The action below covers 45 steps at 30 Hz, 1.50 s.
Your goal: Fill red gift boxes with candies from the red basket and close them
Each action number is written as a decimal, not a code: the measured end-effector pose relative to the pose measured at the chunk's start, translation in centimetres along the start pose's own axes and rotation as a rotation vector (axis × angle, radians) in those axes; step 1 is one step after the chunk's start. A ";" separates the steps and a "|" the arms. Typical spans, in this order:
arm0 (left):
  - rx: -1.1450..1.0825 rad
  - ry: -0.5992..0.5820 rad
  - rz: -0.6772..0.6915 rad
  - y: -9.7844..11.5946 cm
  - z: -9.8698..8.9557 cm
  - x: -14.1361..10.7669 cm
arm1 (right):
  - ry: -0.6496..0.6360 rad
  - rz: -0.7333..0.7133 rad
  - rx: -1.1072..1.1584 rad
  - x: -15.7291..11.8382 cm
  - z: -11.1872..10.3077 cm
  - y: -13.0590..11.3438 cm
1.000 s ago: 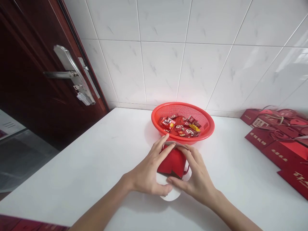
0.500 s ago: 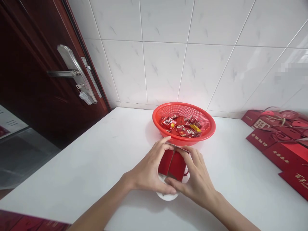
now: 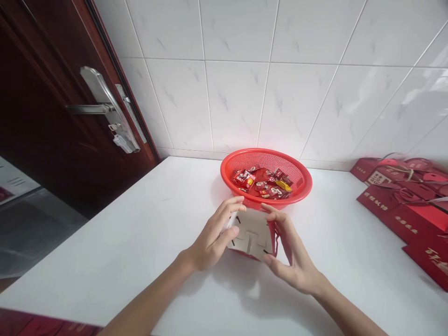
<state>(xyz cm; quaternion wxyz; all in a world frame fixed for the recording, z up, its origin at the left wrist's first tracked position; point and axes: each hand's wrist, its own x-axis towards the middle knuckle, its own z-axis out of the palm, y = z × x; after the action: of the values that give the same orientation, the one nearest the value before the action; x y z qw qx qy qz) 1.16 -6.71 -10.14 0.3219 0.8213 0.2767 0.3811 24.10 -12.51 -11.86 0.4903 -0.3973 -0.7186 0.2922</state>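
A small red cardboard box [image 3: 251, 233] stands on the white table with its open side up, showing a pale inside with slots and dark cord ends poking through the walls. My left hand [image 3: 215, 235] grips the box's left wall, its thumb over the rim. On the right side my right hand [image 3: 289, 249] holds the box between fingers at the far corner and thumb at the near corner. A red cord hangs by the right wall. Just behind sits a red plastic colander [image 3: 304, 189] with several wrapped candies [image 3: 266, 182].
Several red printed boxes [image 3: 402, 205] lie along the right side of the white table [image 3: 140, 242]. A tiled wall [image 3: 238, 102] rises behind. On the left is a dark red door [image 3: 45, 93] with a metal handle [image 3: 89, 109] and keys. More red printed material [image 3: 45, 324] shows at bottom left.
The box has turned over: its red flaps faced up before, and now its pale open inside does. My hands have moved apart to its left and right sides.
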 end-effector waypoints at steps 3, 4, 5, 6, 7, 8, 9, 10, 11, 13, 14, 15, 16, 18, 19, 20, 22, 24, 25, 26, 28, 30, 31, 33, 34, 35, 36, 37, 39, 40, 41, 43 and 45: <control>0.122 0.135 0.082 0.2 0.0 0.0 | -0.017 0.016 0.169 0.1 -0.4 0.4; 0.172 0.181 0.117 0.2 0.0 0.1 | -0.015 0.029 0.195 0.1 -0.5 0.5; 0.220 0.220 0.156 0.3 0.0 0.1 | -0.012 0.039 0.208 0.1 -0.5 0.5; 0.261 0.245 0.198 0.4 -0.1 0.1 | -0.006 0.044 0.212 0.2 -0.4 0.5; 0.294 0.249 0.235 0.4 -0.2 0.2 | 0.005 0.047 0.212 0.2 -0.3 0.5; 0.319 0.228 0.261 0.4 -0.3 0.3 | 0.019 0.048 0.207 0.2 -0.3 0.5; 0.339 0.188 0.274 0.4 -0.4 0.3 | 0.036 0.047 0.203 0.3 -0.2 0.5; 0.361 0.140 0.272 0.4 -0.5 0.4 | 0.053 0.048 0.202 0.3 -0.1 0.5; 0.385 0.103 0.262 0.4 -0.6 0.4 | 0.066 0.050 0.206 0.4 0.0 0.5; 0.443 0.071 0.236 0.5 -0.8 0.5 | 0.078 0.058 0.228 0.4 0.0 0.5; 0.470 0.068 0.224 0.6 -1.0 0.5 | 0.077 0.063 0.243 0.4 0.1 0.5; 0.492 0.060 0.209 0.8 -1.1 0.5 | 0.072 0.071 0.256 0.4 0.1 0.5; 0.508 0.041 0.190 0.9 -1.2 0.5 | 0.066 0.077 0.266 0.4 0.1 0.5; 0.520 -0.017 0.165 1.2 -1.5 0.5 | 0.058 0.083 0.270 0.4 0.0 0.6; 0.521 -0.037 0.162 1.3 -1.5 0.5 | 0.057 0.080 0.266 0.4 0.0 0.6; 0.524 -0.052 0.163 1.4 -1.6 0.5 | 0.058 0.074 0.255 0.4 -0.1 0.6; 0.535 -0.077 0.164 1.4 -1.6 0.4 | 0.061 0.052 0.221 0.5 -0.2 0.7; 0.549 -0.105 0.144 1.5 -1.6 0.4 | 0.066 0.035 0.161 0.4 -0.3 0.7; 0.554 -0.115 0.128 1.5 -1.5 0.4 | 0.075 0.035 0.123 0.4 -0.3 0.7; 0.556 -0.123 0.110 1.5 -1.5 0.4 | 0.093 0.041 0.083 0.4 -0.3 0.7; 0.557 -0.129 0.078 1.5 -1.5 0.4 | 0.153 0.064 0.018 0.4 -0.2 0.6; 0.557 -0.123 0.049 1.5 -1.6 0.5 | 0.211 0.078 -0.012 0.5 0.0 0.5; 0.556 -0.121 0.033 1.5 -1.7 0.6 | 0.229 0.081 -0.015 0.6 0.0 0.4; 0.552 -0.117 0.004 1.5 -1.8 0.7 | 0.241 0.095 -0.017 0.7 0.1 0.2; 0.550 -0.116 -0.004 1.4 -1.8 0.7 | 0.238 0.105 -0.017 0.8 0.1 0.1; 0.548 -0.115 -0.010 1.4 -1.8 0.7 | 0.234 0.117 -0.015 0.8 0.1 0.0; 0.548 -0.115 -0.012 1.4 -1.8 0.7 | 0.230 0.130 -0.010 0.9 0.1 0.0; 0.548 -0.115 -0.012 1.4 -1.8 0.7 | 0.228 0.150 -0.002 0.9 0.1 0.0; 0.551 -0.121 -0.015 1.4 -1.8 0.7 | 0.243 0.200 0.018 0.9 0.2 0.2; 0.552 -0.125 -0.021 1.4 -1.8 0.7 | 0.260 0.232 0.031 0.8 0.2 0.3; 0.550 -0.132 -0.028 1.3 -1.8 0.6 | 0.277 0.265 0.047 0.8 0.2 0.4; 0.541 -0.143 -0.046 1.3 -1.9 0.6 | 0.308 0.310 0.102 0.8 0.2 0.7; 0.520 -0.153 -0.059 1.4 -2.0 0.6 | 0.316 0.331 0.180 0.9 0.2 0.7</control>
<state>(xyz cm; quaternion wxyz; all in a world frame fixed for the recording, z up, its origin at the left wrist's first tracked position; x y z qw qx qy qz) 0.18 -6.53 -7.86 0.1311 0.8943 0.3640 0.2247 23.97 -11.41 -12.09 0.5754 -0.5050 -0.5294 0.3656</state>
